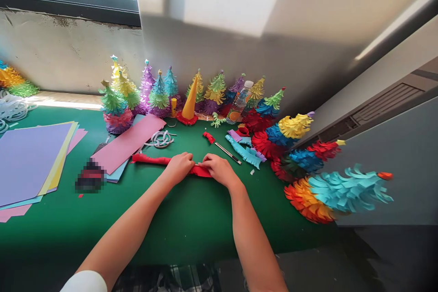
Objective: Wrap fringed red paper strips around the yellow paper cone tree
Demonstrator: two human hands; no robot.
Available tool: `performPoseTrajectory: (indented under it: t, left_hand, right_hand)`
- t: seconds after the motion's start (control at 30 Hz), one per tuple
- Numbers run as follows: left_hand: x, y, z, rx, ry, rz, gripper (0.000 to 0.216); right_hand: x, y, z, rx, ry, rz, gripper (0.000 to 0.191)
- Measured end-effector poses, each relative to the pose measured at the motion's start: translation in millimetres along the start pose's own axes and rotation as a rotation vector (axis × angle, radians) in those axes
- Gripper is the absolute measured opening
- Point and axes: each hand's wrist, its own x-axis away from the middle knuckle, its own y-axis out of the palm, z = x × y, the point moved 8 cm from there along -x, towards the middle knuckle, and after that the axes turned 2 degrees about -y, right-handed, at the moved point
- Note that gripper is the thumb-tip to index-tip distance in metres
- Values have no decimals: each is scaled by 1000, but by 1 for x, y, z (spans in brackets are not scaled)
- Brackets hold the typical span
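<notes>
A long red paper strip [152,159] lies across the green table in front of me, its left part curled. My left hand [179,166] is closed on the middle of this strip. Close beside it, my right hand [215,167] grips the strip near its right end, fingers bent over the paper. Just beyond my right hand lies a slim cutter knife [227,153], with a small red paper scrap [208,137] at its far end. Further back, a yellow paper cone [190,102] stands upright with a red fringed ring round its base.
Several fringed paper trees [159,93] line the back and right edges. A bottle [240,102] stands among them. Coloured sheets [30,157] are stacked at left, near a pink sheet [130,141] and white strips [160,139]. Blue fringed strips [244,151] lie at right.
</notes>
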Motion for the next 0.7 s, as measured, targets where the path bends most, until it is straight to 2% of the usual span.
performPoseTrajectory:
  t: [0.13, 0.37, 0.53, 0.7]
  left_hand:
    - [-2, -2, -1, 13, -22, 29, 19]
    - [0, 3, 10, -44, -60, 2, 21]
    - [5, 2, 15, -14, -103, 18, 20]
    - [5, -1, 8, 1, -184, -4, 17]
  right_hand:
    - [0, 1, -2, 86, 21, 25, 22]
    - [2, 9, -19, 362, -8, 82, 31]
    - [9, 14, -28, 392, -5, 148, 34]
    - [15, 14, -33, 411, 8, 205, 33]
